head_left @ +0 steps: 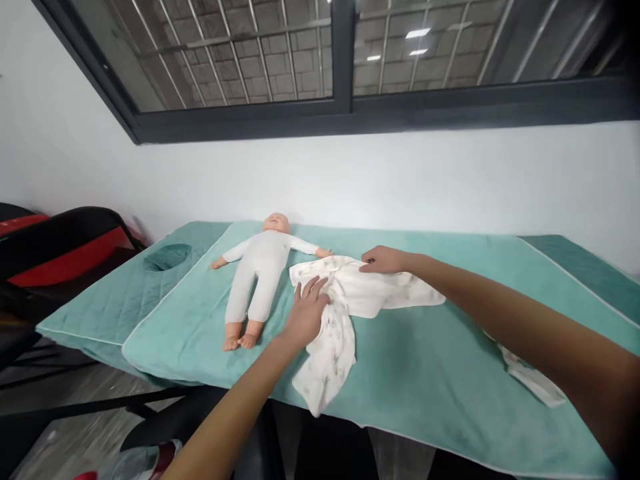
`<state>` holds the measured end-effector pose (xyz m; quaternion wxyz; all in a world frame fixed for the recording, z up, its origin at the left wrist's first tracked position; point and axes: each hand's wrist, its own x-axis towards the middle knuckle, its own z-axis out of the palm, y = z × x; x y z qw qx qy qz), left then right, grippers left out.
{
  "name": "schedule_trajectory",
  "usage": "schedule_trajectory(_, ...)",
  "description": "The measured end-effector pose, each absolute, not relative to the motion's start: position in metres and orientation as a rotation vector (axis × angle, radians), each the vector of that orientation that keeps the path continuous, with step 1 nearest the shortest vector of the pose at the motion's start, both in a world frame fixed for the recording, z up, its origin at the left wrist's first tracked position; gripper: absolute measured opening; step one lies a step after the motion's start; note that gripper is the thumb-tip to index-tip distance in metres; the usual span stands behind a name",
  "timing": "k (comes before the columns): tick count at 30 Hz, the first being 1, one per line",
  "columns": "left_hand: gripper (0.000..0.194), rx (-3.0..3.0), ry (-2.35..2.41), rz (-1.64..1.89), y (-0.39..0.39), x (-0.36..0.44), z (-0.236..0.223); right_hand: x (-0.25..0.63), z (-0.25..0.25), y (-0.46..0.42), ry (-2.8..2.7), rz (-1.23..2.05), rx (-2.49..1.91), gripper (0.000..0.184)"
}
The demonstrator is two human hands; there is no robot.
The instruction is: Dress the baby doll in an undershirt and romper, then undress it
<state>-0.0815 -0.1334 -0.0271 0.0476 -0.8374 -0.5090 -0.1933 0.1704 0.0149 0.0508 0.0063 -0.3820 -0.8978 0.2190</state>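
A baby doll point(257, 270) in a pale bodysuit lies on its back on a teal padded table point(430, 373), head toward the wall. Just right of it a white printed baby garment point(345, 313) is spread out, one part trailing toward the front edge. My left hand point(306, 312) lies flat on the garment's left side, fingers stretched out. My right hand point(383, 260) rests on the garment's far edge with fingers curled down on the cloth.
Another white cloth point(535, 380) lies under my right forearm near the front right. The table has a round face hole point(167, 257) at its left end. A black and red chair point(60, 247) stands at the left. A white wall and window run behind.
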Motion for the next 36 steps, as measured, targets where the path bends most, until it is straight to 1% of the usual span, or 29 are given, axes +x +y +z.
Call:
schedule_trajectory(3, 0.028, -2.471, -1.525, -1.006, -0.123, -0.046, 0.004, 0.174, 0.088, -0.036, -2.598, 0.931, -0.919, 0.041)
schedule_trajectory(5, 0.021, -2.449, -1.548, -1.233, -0.122, -0.024, 0.03, 0.181, 0.113, -0.067, -2.505, 1.019, -0.836, 0.042)
schedule_trajectory(6, 0.018, -2.433, -1.596, -1.315, -0.123, -0.013, 0.042, 0.187, 0.124, -0.08, -2.479, 1.016, -0.841, 0.043)
schedule_trajectory(8, 0.02, -2.364, -1.681, -1.451, -0.129, 0.006, 0.063, 0.2, 0.139, -0.102, -2.473, 0.945, -0.931, 0.046)
schedule_trajectory(11, 0.027, -2.192, -1.646, -1.687, -0.146, 0.029, 0.086, 0.22, 0.143, -0.124, -2.517, 0.861, -1.117, 0.061)
schedule_trajectory(12, 0.029, -2.17, -1.614, -1.758, -0.153, 0.035, 0.092, 0.225, 0.14, -0.13, -2.528, 0.862, -1.147, 0.063)
schedule_trajectory(13, 0.029, -2.181, -1.584, -1.813, -0.161, 0.04, 0.096, 0.229, 0.136, -0.134, -2.528, 0.867, -1.162, 0.059)
schedule_trajectory(16, 0.035, -2.364, -1.485, -1.88, -0.18, 0.048, 0.101, 0.236, 0.125, -0.144, -2.428, 0.85, -1.147, 0.035)
schedule_trajectory(18, 0.049, -2.475, -1.43, -1.88, -0.188, 0.048, 0.094, 0.235, 0.121, -0.147, -2.261, 0.846, -1.108, 0.031)
schedule_trajectory(21, 0.093, -2.604, -1.484, -1.833, -0.195, 0.046, 0.071, 0.227, 0.116, -0.153, -1.972, 0.898, -1.011, 0.037)
schedule_trajectory(22, 0.103, -2.609, -1.545, -1.832, -0.196, 0.045, 0.063, 0.223, 0.114, -0.157, -1.911, 0.933, -0.974, 0.039)
schedule_trajectory(23, 0.106, -2.564, -1.617, -1.857, -0.198, 0.045, 0.055, 0.219, 0.111, -0.162, -1.882, 0.985, -0.928, 0.042)
schedule_trajectory(24, 0.101, -2.495, -1.68, -1.894, -0.2, 0.044, 0.048, 0.215, 0.109, -0.168, -1.888, 1.058, -0.87, 0.044)
schedule_trajectory(26, 0.081, -2.372, -1.766, -1.947, -0.208, 0.038, 0.035, 0.21, 0.103, -0.183, -1.993, 1.245, -0.732, 0.05)
schedule_trajectory(28, 0.065, -2.31, -1.824, -1.98, -0.223, 0.024, 0.022, 0.213, 0.096, -0.196, -2.19, 1.352, -0.621, 0.05)
schedule_trajectory(31, 0.058, -2.115, -1.98, -2.04, -0.256, -0.012, -0.002, 0.232, 0.077, -0.2, -2.428, 1.217, -0.696, 0.049)
schedule_trajectory(34, 0.05, -1.8, -2.225, -1.883, -0.296, -0.061, -0.026, 0.264, 0.036, -0.179, -2.439, 1.014, -0.967, 0.05)
schedule_trajectory(36, 0.048, -1.464, -2.381, -1.769, -0.324, -0.097, -0.038, 0.287, 0.0, -0.16, -2.398, 0.837, -1.172, 0.046)
